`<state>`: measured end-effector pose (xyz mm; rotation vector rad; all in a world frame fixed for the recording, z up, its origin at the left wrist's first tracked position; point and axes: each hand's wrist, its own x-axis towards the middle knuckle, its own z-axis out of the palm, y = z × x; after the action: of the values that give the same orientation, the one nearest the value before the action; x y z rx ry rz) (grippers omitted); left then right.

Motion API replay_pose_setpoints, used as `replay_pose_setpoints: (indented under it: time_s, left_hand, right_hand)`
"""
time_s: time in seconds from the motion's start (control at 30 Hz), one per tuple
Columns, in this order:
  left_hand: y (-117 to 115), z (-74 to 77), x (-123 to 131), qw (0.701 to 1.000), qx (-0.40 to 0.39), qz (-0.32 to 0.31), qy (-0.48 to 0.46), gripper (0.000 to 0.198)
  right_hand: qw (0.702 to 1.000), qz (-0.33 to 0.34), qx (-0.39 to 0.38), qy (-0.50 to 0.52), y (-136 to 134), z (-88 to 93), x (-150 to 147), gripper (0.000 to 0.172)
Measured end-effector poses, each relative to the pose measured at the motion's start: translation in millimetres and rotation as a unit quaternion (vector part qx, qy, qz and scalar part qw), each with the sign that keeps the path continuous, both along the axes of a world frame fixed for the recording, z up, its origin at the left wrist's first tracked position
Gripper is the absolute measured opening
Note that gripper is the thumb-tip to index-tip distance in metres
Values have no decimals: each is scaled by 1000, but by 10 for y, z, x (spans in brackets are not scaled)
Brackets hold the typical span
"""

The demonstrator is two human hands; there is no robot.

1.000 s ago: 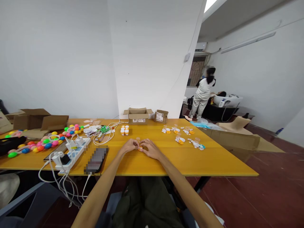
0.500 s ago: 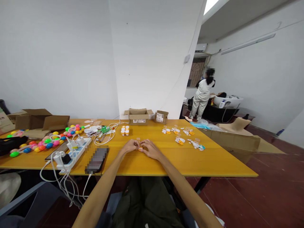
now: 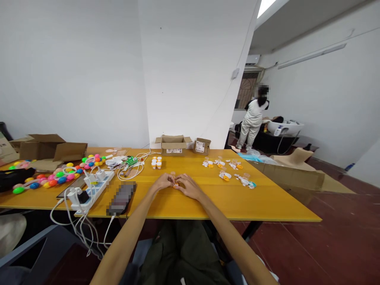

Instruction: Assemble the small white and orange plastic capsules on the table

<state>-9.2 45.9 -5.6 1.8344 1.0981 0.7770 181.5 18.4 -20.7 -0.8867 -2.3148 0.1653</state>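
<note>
Part (image 3: 176,185), small, orange/white, pinched by L hand (image 3: 163,182) & R hand (image 3: 189,187) together, near side of table (image 3: 178,208); prob. best braced w/ R, light even pressure w/ L.

Plastic parts (image 3: 244,181) and cardboard boxes (image 3: 173,145) on a bench (image 3: 252,208) mark a makeshift workroom, with a salon-style washbasin (image 3: 292,128) beyond.

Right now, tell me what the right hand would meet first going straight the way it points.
The right hand points leftward: first the small orange-and-white piece, which it seems to touch, then likely the left hand; depth there is unclear.
</note>
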Motion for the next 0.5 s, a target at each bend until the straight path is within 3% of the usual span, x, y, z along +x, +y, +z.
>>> replay_pose_setpoints:
  time_s: [0.5]
  left_hand:
    - [-112,99,-2,1000,-19,-1,-17,10]
  right_hand:
    - [1000,-6,7,-7,-5,7,0,13]
